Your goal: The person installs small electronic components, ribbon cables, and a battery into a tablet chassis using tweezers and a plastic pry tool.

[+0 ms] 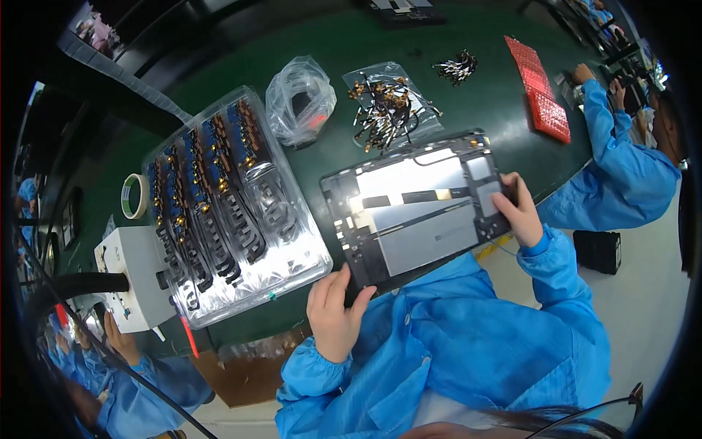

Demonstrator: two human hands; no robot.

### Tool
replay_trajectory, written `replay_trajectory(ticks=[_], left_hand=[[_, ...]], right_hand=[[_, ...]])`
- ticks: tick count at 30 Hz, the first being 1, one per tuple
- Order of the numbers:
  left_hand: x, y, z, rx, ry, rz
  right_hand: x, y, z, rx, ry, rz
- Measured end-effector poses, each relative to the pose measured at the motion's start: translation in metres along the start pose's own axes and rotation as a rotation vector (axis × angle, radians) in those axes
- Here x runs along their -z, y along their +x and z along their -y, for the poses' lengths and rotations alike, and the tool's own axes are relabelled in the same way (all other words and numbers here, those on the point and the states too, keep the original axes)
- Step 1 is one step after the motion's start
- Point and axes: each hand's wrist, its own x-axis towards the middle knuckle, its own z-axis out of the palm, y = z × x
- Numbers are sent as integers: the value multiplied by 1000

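Held thing: an opened tablet back frame (420, 212), flat and rectangular, inner side up, showing silver shielding plates and a dark strip across the middle. It sits centre of view, tilted, its far corner toward 1 o'clock, lifted just off the near edge of the green bench (468, 95).

Left hand (335, 313): at 7 o'clock of the frame. Fingers curled around the lower left corner, thumb on the top face, the rest underneath. A closed pinch on the edge.

Right hand (521, 212): at 3 o'clock of the frame. Fingers folded over the right short edge, fingertips on the inner face near a small grey plate. Also closed on the rim.

Handling, my reading: thin and light, stiff along the rim but likely to flex if held by one corner. Exposed inner parts look fragile, so the bare edges are the places to grip, as both hands do now. Smooth plates may be slippery.

Nearby, 9 o'clock: clear plastic tray (234, 205) of blue and gold flex cables in rows, resting on the bench.

Nearby, 12 o'clock: loose heap of gold-tipped connectors (387, 106) on a clear bag. A crumpled bag (300, 99) lies at 11 o'clock.

Farther out: tape roll (134, 196) at 9 o'clock, red tray (540, 91) at 1 o'clock.

Others: a co-worker's sleeve (621, 175), blue, at 3 o'clock.
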Motion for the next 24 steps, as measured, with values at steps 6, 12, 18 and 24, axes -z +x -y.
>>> replay_trajectory(ticks=[6,12,18,24], left_hand=[[31,11,-29,-170,-228,-119],[52,45,-40,-571,-356,-421],[4,94,-68,-983,-327,-305],[-82,88,-57,-1148,-417,5]], right_hand=[[20,-11,-4,-264,853,-143],[42,125,53,-43,911,-27],[-60,284,127,-43,567,73],[-179,358,133,-242,556,161]])
